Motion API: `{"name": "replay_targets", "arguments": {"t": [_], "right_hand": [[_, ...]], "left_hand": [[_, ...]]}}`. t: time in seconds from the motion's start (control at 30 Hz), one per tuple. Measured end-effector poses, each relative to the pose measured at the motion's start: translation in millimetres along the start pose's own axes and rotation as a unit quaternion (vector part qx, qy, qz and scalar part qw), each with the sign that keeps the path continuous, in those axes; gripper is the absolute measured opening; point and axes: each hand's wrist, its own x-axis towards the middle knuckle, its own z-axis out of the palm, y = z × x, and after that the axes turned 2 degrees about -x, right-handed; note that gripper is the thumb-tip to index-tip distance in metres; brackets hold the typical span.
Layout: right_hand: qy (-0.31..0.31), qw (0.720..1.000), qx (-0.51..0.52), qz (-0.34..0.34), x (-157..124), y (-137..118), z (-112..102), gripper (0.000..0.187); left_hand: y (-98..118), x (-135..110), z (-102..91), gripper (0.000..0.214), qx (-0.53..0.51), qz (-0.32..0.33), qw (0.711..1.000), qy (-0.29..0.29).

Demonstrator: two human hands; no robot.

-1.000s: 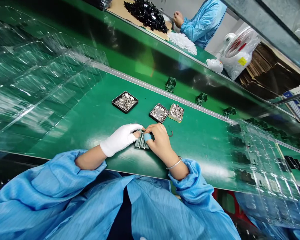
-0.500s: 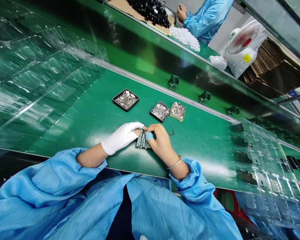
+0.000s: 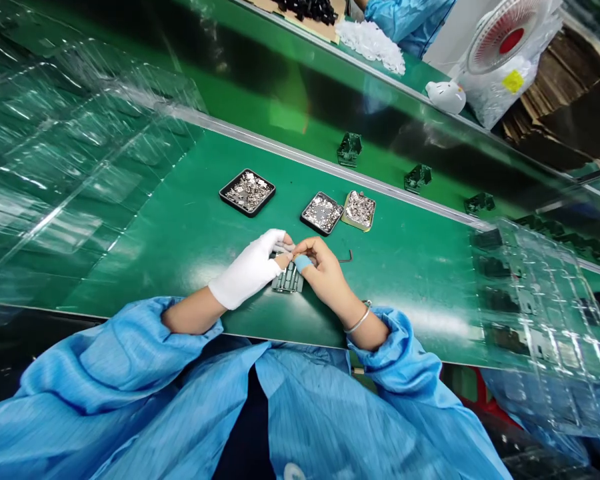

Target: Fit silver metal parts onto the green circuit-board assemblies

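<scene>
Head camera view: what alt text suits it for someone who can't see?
A person's white-gloved left hand and bare right hand meet at the fingertips over a small ribbed grey part on a green bench. Three shallow trays of metal pieces sit beyond, and a hex key lies by the right hand.

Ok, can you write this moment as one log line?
left hand: gloved, fingertips over grey part | right hand: fingertips meeting left | nearby: three trays of metal bits, hex key

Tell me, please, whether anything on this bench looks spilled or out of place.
Nothing stands out: the three trays hold their metal bits inside, and the hex key lies flat by the right hand.
</scene>
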Motion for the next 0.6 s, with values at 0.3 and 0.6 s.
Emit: {"name": "replay_targets", "arguments": {"t": [0.3, 0.6], "right_hand": [[0.02, 0.998, 0.056, -0.019, 4, 3, -16, 0.023], [-0.089, 0.981, -0.144, -0.091, -7, -6, -17, 0.06]], "left_hand": [[-9, -4, -11.7, 0.04, -0.048, 0.064, 0.991, 0.111], [-14, -7, -19.2, 0.047, 0.036, 0.106, 0.984, 0.14]]}}
